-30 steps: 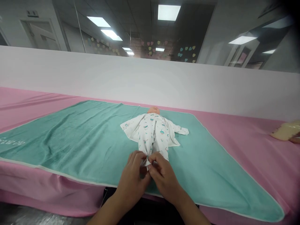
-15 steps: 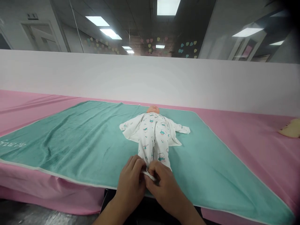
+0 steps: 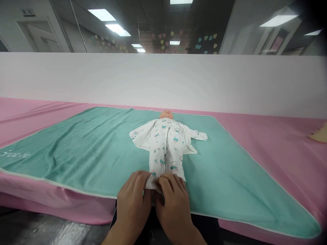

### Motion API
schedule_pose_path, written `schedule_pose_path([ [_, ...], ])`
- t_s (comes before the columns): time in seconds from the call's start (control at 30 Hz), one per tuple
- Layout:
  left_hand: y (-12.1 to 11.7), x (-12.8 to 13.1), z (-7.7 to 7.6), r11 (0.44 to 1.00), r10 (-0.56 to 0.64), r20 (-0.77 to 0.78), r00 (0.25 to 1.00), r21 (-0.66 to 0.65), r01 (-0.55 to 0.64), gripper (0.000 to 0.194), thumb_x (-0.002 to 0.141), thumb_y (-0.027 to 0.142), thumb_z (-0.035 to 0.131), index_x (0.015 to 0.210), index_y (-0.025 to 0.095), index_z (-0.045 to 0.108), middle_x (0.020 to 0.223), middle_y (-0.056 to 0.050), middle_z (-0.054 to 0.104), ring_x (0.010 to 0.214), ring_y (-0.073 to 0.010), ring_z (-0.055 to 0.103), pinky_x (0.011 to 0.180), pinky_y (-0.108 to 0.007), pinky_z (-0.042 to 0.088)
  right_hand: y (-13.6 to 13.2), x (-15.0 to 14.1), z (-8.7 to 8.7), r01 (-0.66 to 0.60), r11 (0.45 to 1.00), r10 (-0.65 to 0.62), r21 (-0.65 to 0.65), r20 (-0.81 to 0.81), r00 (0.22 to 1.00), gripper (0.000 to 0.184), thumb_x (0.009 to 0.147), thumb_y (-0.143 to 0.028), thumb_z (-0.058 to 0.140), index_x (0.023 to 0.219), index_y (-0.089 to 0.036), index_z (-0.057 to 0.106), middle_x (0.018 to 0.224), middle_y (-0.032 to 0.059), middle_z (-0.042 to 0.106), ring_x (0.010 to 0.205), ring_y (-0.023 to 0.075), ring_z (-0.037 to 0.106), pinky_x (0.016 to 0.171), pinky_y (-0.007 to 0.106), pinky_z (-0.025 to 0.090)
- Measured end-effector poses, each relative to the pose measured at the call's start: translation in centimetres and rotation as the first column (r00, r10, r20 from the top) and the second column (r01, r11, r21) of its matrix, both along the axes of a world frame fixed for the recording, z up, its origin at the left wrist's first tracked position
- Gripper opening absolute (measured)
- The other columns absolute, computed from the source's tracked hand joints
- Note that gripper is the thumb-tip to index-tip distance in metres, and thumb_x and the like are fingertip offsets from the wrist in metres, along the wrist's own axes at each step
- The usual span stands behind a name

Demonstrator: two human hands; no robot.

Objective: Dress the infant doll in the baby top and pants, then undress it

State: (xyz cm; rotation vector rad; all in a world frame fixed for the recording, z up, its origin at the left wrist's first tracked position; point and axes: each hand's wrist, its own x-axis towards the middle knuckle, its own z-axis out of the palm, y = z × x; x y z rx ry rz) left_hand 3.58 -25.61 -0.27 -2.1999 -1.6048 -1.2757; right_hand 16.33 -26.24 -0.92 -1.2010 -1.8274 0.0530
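Observation:
A baby doll (image 3: 166,115) lies on its back on a teal towel (image 3: 84,146), dressed in a white printed sleepsuit (image 3: 166,146). Its legs point toward me. My left hand (image 3: 133,202) and my right hand (image 3: 173,204) rest side by side at the sleepsuit's foot end. The fingers of both lie over the leg cuffs and press the cloth down on the towel. Whether the fingertips pinch the cloth is hidden.
The towel covers a pink sheeted table (image 3: 281,136) whose front edge runs just before my hands. A white partition (image 3: 163,81) stands behind the table. A tan object (image 3: 319,134) lies at the far right edge.
My hands held the cuff pinched and slightly lifted; now both lie flatter on the cuffs, nearer the table edge. The sleepsuit's legs look stretched longer toward me.

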Motion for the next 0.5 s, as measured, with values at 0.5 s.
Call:
schedule_pose_path([
  [0.5,-2.1,-0.2,-1.7,1.000,-0.029,0.010,1.000,-0.011,0.029,0.025,0.082,0.017,0.049,0.106,0.024,0.050,0.099,-0.007,0.058,0.090,-0.0198,0.057,0.075,-0.032,0.048,-1.9,0.9,0.3,-0.063,0.994,0.069,0.089,-0.066,0.995,0.015,0.080,-0.009,0.051,0.089,-0.019,0.057,0.080,0.0043,0.059,0.080,0.0184,0.054,0.079,0.038,0.042],
])
